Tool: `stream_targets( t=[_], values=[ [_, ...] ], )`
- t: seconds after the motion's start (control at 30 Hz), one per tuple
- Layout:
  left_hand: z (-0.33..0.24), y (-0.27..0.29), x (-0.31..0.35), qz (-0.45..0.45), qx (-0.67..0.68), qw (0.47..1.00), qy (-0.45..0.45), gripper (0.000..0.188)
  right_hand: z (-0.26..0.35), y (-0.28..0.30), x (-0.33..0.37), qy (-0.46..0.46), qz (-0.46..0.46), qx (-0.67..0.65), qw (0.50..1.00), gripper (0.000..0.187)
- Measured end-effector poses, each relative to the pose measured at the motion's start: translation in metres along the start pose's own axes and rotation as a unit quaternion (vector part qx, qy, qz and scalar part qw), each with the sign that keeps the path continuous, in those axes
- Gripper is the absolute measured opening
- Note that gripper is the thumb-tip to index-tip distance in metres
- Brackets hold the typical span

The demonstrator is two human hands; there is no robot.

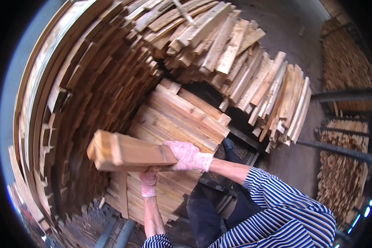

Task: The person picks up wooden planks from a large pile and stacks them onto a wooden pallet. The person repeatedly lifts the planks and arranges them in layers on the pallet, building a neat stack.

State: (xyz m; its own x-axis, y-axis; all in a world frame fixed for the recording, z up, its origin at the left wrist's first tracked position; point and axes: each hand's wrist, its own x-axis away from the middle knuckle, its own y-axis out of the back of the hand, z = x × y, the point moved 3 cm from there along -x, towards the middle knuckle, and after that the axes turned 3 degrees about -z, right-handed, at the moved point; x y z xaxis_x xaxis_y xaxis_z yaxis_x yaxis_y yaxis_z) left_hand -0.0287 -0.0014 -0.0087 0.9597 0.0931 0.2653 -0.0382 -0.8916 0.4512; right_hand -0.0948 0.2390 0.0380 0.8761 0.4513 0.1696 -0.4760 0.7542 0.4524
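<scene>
Right gloved hand (188, 156) is clamping the right end of a bundle of wooden boards (134, 153); left gloved hand (149, 184) is gripping its underside, fingers partly hidden. Bundle is hanging over a layer of planks (157, 124), which are lying side by side. To the left, a tall wall of stacked boards (91, 95) is rising alongside. Beyond, loose boards (235, 49) are lying in an uneven row above dark metal framing (244, 136). Farther out, grey floor (281, 25) is showing; two lumber stacks (342, 177) are standing behind dark rails (343, 153).
</scene>
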Motion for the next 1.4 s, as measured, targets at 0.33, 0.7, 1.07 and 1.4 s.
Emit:
stream_targets(
  t=[0.33, 0.7, 1.07, 1.4],
  values=[
    [0.087, -0.196, 0.013, 0.073, 0.716, 0.632, 0.287, 0.074, -0.123, 0.051, 0.068, -0.17, -0.016, -0.035, 0.985, 0.095],
    [0.109, -0.248, -0.055, 0.009, 0.623, 0.692, 0.364, 0.065, -0.284, 0.071, -0.072, -0.097, 0.027, 0.153, 0.983, 0.063],
    [0.008, -0.26, -0.085, -0.027, 0.509, 0.773, 0.377, 0.074, -0.216, 0.061, 0.029, -0.236, 0.04, -0.127, 0.963, 0.107],
    [-0.022, -0.299, -0.091, -0.034, 0.484, 0.783, 0.389, 0.097, -0.218, 0.067, 0.029, -0.251, 0.037, 0.002, 0.967, 0.096]
  ],
)
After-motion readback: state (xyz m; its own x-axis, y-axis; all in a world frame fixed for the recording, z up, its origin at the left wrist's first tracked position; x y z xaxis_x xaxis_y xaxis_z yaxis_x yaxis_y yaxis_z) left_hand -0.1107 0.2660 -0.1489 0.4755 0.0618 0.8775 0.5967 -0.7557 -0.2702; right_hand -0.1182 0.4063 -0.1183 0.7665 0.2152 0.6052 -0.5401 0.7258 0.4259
